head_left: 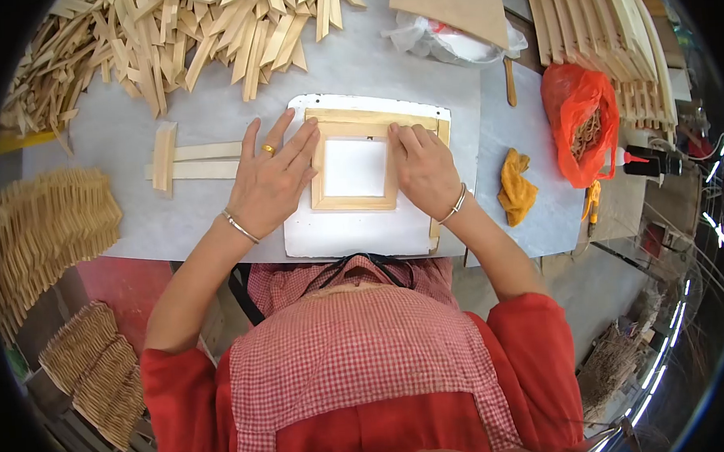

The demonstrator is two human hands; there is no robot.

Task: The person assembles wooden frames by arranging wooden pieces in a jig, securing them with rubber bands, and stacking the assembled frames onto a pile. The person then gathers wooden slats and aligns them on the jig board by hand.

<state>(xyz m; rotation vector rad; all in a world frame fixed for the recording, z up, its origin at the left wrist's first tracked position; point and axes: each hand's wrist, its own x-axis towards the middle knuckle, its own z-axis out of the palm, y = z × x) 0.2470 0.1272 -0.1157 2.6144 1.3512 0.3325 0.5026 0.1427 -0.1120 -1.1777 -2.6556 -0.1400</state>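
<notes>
A person's left hand point(271, 180), fingers spread, and right hand point(426, 171), fingers bunched, grip unclear, touch opposite sides of a square wooden frame point(354, 203) lying on a white board point(354, 236) atop the tabletop point(196, 221).

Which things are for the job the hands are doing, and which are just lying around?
For the job:
Frame, with the left hand and right hand on it
Board, under the frame
Wood pieces, perhaps parts for more frames

Just lying about, it seems:
Yellow cloth
Red bag
</notes>
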